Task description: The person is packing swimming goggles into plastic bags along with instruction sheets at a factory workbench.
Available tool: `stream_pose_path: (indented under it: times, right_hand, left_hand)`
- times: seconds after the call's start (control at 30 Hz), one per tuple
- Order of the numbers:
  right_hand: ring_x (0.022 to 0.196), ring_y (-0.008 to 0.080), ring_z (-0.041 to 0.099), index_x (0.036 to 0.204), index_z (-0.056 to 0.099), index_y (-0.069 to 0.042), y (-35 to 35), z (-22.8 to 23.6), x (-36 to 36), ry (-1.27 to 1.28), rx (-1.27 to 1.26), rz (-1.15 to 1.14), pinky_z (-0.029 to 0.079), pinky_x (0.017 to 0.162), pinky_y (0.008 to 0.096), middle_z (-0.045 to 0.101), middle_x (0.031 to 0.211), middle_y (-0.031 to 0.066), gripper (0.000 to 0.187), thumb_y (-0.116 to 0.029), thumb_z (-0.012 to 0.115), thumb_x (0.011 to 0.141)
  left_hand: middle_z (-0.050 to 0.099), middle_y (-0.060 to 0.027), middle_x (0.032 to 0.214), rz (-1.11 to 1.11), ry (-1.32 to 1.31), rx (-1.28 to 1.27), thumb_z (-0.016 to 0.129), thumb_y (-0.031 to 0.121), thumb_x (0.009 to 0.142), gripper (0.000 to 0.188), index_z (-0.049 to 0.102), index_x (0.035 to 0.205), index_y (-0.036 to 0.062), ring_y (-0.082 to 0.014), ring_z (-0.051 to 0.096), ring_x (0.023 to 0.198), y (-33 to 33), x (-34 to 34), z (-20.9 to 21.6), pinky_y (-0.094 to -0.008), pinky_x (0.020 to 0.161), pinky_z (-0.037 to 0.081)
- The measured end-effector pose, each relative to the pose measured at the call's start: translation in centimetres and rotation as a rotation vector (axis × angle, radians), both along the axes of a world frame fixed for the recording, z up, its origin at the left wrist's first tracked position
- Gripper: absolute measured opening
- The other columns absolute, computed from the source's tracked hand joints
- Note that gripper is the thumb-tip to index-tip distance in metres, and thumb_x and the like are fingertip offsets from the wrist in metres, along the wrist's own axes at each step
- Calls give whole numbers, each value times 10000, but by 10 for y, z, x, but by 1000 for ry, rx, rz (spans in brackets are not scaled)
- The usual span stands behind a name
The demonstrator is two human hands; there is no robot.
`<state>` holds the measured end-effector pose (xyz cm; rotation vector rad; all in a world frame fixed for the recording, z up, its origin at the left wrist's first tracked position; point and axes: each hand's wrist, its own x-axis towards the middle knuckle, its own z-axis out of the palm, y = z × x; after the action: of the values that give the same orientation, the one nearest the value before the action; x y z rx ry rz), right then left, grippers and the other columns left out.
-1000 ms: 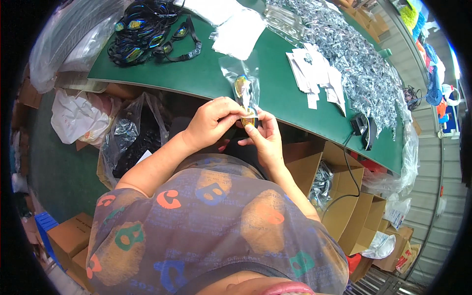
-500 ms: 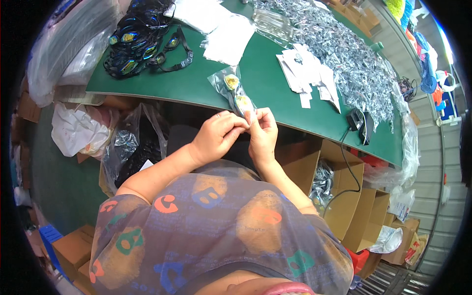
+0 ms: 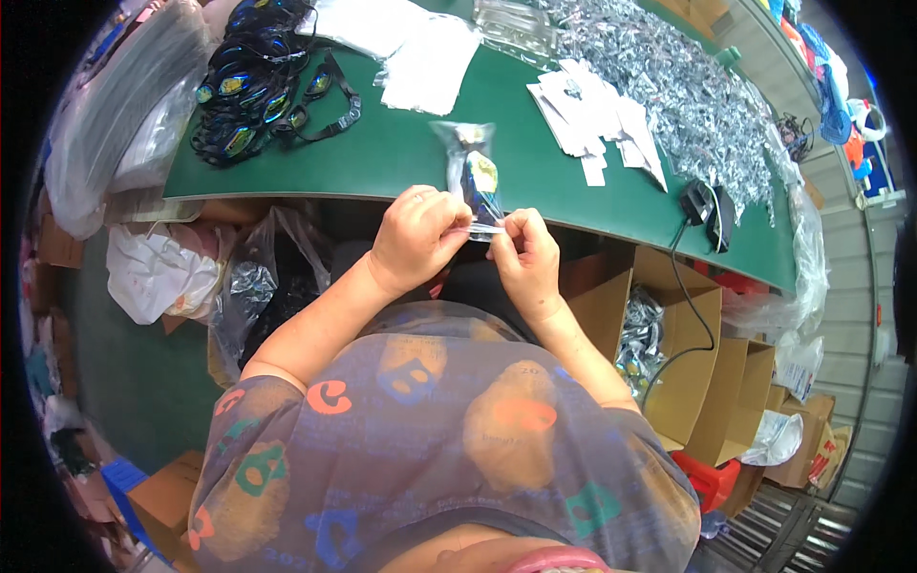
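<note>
A clear plastic bag (image 3: pixel 457 153) holds a pair of swim goggles (image 3: pixel 483 174) with shiny yellowish lenses. The bag extends over the front edge of the green table, its near end between my hands. My left hand (image 3: pixel 420 234) pinches one corner of that end, fingers closed. Opposite it, my right hand (image 3: pixel 527 250) pinches the other corner between thumb and fingers. A pale strip of the bag stretches between the two pinches. Beyond, to the left, lies a heap of dark goggles (image 3: pixel 250 86), with one loose pair (image 3: pixel 325 100) beside it.
White sheets or bags (image 3: pixel 435 65) lie at the far middle, and white papers (image 3: pixel 583 115) right of centre. Many small clear packets (image 3: pixel 669 105) cover the far right. A black adapter (image 3: pixel 702 205) trails its cable past an open cardboard box (image 3: pixel 683 315) below the table edge.
My hands have moved apart, drawing the bag's near end flat between them. The bag has turned more upright in view, and the whole view has shifted slightly.
</note>
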<state>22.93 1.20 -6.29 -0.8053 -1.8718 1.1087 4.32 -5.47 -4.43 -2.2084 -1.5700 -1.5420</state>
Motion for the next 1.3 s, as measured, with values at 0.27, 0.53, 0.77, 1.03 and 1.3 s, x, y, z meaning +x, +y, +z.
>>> stream_pose_path:
  times: [0.27,0.53,0.77,1.03,1.3]
  right_hand:
    - [813,108,604,958,600,-24,7,77,39,403,-521,742,489,695,267,611,918,33,173,-88,753,909]
    - [1092,233,674,1313,568,-57,-12,-30,21,-140,-324,522,527,943,354,684,1170,110,683,-142,901,723]
    - [1015,285,690,1250,597,-53,1,-51,16,-94,6,398,550,873,346,675,1148,113,628,-117,887,697]
    - [980,334,703,1219,608,-52,-1,-65,10,-60,168,234,579,820,381,686,1134,144,577,-142,865,710]
    - [967,351,688,1205,600,-65,-2,-99,25,-142,177,238,565,801,400,677,1083,145,560,-143,859,715]
  left_hand:
    - [623,-25,808,-679,-1228,-791,697,-8,950,225,493,922,83,-89,642,669,-46,9,36,-242,578,556]
    - [647,-29,814,-498,-1278,-900,703,34,958,186,523,941,80,-82,637,635,-45,-2,-1,-225,569,537]
    - [606,-40,887,-133,-802,-323,620,-93,943,172,535,979,53,-72,572,658,-45,-9,8,-229,658,519]
    - [582,-147,1381,-149,88,-217,893,260,707,389,721,1023,110,-339,524,1335,-24,12,-7,-470,1075,421]
    - [694,-115,1258,-301,-341,-272,817,74,812,102,743,879,50,-336,561,1315,-21,-8,27,-448,1089,435]
